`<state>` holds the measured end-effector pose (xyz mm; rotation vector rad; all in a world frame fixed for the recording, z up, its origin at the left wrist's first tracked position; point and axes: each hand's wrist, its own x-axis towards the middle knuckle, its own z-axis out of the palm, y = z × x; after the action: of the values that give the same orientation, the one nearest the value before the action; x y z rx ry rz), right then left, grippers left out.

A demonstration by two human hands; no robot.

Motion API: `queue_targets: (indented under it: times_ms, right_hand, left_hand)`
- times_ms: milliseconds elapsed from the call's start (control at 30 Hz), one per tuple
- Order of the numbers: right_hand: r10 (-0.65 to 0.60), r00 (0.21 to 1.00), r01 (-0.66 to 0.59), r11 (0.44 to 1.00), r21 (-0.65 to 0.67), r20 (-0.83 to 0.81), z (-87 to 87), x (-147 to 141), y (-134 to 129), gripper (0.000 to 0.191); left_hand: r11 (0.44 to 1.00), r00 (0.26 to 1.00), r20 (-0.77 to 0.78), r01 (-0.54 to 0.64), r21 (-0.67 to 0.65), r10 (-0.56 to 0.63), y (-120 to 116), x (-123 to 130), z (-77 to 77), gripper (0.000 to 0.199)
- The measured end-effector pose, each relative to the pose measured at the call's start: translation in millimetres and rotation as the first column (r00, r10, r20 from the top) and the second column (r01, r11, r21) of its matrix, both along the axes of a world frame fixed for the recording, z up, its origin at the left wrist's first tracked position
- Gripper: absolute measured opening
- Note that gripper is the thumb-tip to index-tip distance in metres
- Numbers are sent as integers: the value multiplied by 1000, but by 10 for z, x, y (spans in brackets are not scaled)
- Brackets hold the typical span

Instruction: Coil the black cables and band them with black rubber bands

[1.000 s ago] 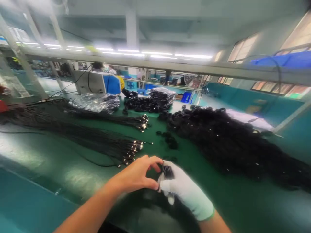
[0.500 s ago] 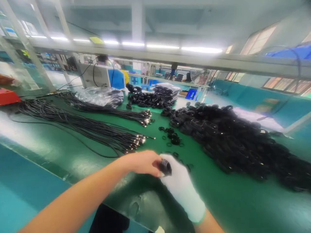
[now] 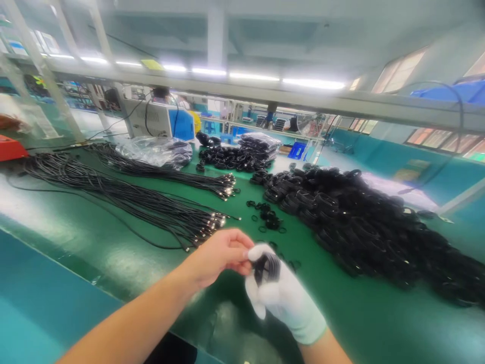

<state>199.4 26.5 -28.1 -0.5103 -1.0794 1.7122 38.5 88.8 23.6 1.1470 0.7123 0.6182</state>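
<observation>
the right hand (image 3: 282,298), in a white glove, holds a small black coil (image 3: 265,265) over the near edge of the green table (image 3: 113,253). the bare left hand (image 3: 217,253) pinches the coil too. a big cable pile (image 3: 371,227) lies toward the right edge.

table (image 3: 113,253): glossy dark green
right hand (image 3: 282,296): white glove, pale green cuff
coiled cable (image 3: 266,266): black
far-left cables (image 3: 125,194): black, silvery tips
right pile (image 3: 379,227): black
far bin (image 3: 296,150): blue
</observation>
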Motion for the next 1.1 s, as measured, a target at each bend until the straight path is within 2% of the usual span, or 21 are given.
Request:
queue_targets:
  times_ms: [67,133,167,233,300,333,400,433,500,567,633,667,733,800,833,900,967,1100]
  right_hand:
    - [-44,999,44,999,-12,16,12,-8,5,50]
    - [-56,997,58,998,-35,45,18,7,8,53]
    - [-42,997,46,998,-54,62,12,18,11,53]
    - [41,997,-35,995,-92,70,-23,38,21,51]
    - [119,993,-116,985,-126,17,-70,50,34,47]
    - [120,992,-123,980,-155,-30,-89,54,41,46]
    - [56,988,-92,960,-264,-141,-101,54,50,44]
    - [23,982,-86,939,-334,-188,-94,50,53,45]
    - [25,966,-140,884,-445,-256,-64,31,56,50]
    - [94,952,-231,845,-482,-292,-30,0,64,56]
    - [121,956,-242,840,-485,-266,-10,-32,79,62]
    - [98,972,-192,857,-478,-214,-5,-43,90,62]
    - [-19,1000,12,916,-402,-14,-6,-51,108,55]
    - [-156,968,205,944,-259,199,-15,-39,114,48]
    - [-192,948,248,946,-207,255,-21,-28,112,48]
    - [-184,951,233,955,-184,248,-27,-4,101,46]
    - [-121,978,155,967,-203,171,-18,14,88,40]
    - [-21,989,50,979,-199,145,49,18,72,49]
  left_hand:
    - [996,998,37,-60,63,58,-12,18,-21,20]
    - [958,991,-39,-116,263,131,-38,36,-20,21]
    - [911,983,-97,-104,399,154,-53,50,-10,24]
    - [773,965,-207,10,635,158,-76,87,15,29]
    - [666,944,-284,105,738,166,-70,120,33,31]
    - [651,936,-300,111,751,186,-49,124,36,31]
    - [684,933,-306,97,723,192,26,97,31,30]
    - [715,945,-294,105,691,145,77,67,23,31]
    - [783,969,-241,188,593,-50,182,-7,-2,35]
    - [838,965,-156,262,479,-212,262,-62,-36,37]
    - [869,964,-135,266,418,-230,294,-72,-67,32]
    - [873,967,-171,247,421,-190,292,-59,-77,30]
    - [855,955,-294,188,484,-44,264,-14,-85,24]
    - [817,919,-378,134,560,108,216,32,-86,21]
    - [799,909,-382,102,592,167,189,48,-89,21]
    - [763,906,-344,38,646,246,135,58,-111,23]
    - [724,907,-305,-1,690,292,83,52,-156,26]
    - [632,899,-278,1,775,339,-9,54,-272,35]
